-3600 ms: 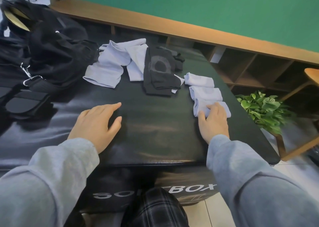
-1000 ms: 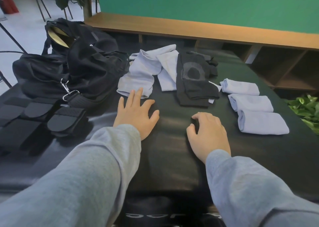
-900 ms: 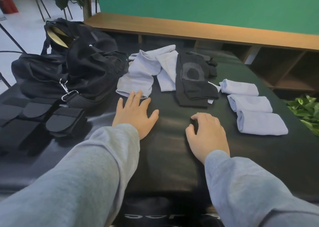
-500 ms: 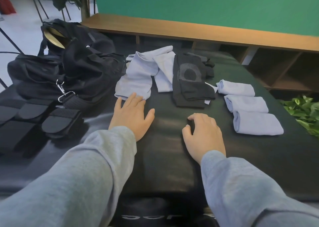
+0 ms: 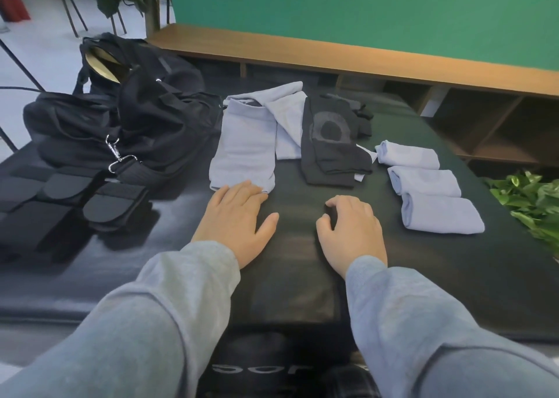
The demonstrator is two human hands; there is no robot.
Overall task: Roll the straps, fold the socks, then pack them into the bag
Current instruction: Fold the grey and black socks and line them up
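Head view, then — where are the hands?

— Left hand (image 5: 234,219) lies flat on the black tabletop (image 5: 302,276), fingers straight, tips touching the near hem of the unfolded lilac sock (image 5: 243,146). Right hand (image 5: 352,231) rests beside it toward the tabletop's middle, fingers curled under with nothing visibly in them.

— And the rest of the socks?

— Three folded lilac socks (image 5: 423,182) sit in a row near the right edge, well apart from both hands. A second unfolded lilac sock (image 5: 287,125) lies partly under the first, with the black socks (image 5: 331,143) just beside it, toward the far edge.

— Straps and bag?

— Black straps (image 5: 60,191) lie flat and unrolled by the left edge. The black bag (image 5: 127,116) slumps at the far left corner, top open.

— So which step?

— Sock folding, I'd judge, partway through: three done, the lilac and black ones left. Straps untouched, nothing packed.

— Next move?

— Probably pulling that near lilac sock toward the front edge, then flattening it and doubling it over. Soft knit drags and bunches, so it wants both hands.
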